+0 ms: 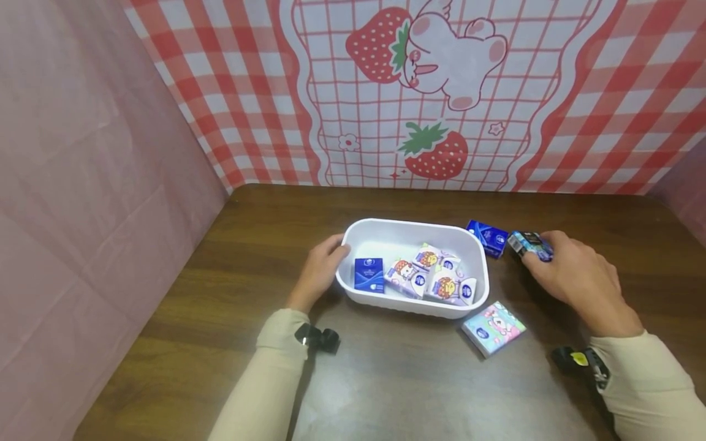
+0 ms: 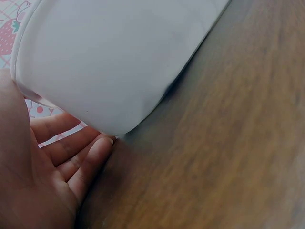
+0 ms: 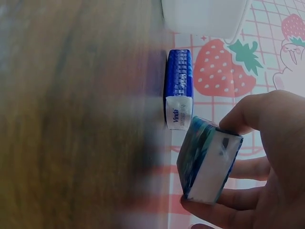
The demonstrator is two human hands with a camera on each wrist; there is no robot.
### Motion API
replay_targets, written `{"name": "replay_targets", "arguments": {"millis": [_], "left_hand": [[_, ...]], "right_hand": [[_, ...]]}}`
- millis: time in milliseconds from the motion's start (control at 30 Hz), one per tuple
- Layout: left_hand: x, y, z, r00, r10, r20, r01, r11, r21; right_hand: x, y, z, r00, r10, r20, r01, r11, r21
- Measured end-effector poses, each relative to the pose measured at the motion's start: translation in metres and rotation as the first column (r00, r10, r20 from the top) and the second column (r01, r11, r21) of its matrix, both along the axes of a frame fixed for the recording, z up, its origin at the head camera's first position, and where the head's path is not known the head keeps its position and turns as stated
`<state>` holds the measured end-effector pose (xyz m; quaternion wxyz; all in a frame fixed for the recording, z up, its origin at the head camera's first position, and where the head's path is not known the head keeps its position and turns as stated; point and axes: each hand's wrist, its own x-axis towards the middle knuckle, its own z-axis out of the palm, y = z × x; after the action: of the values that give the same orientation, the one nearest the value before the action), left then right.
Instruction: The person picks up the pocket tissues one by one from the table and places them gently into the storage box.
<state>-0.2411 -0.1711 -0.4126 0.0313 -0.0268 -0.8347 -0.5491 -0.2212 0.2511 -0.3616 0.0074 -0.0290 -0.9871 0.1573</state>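
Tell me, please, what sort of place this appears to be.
Probably a small draped-off indoor workspace: a dark wooden table stands before a strawberry-print checked cloth, with a plain pink drape at the left.

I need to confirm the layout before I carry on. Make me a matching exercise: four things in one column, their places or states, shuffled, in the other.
Column one
1. white tub
2. left hand
3. right hand
4. pastel pack with a pink cartoon

Column two
A. grips a patterned blue pack
B. lies on the bare table, outside the container
C. contains several small packs
D. touches the container's left end

Right pairs: 1-C, 2-D, 3-A, 4-B
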Motion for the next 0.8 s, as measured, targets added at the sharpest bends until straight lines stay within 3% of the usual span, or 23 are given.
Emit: {"name": "replay_targets", "arguments": {"millis": [800], "left_hand": [[0.0004,0.0003,0.0007,1.000,-0.008,-0.015,0.008,1.000,0.000]], "right_hand": [[0.0021,-0.0095,0.0006,0.998,-0.007,-0.064,0.006,1.000,-0.010]]}}
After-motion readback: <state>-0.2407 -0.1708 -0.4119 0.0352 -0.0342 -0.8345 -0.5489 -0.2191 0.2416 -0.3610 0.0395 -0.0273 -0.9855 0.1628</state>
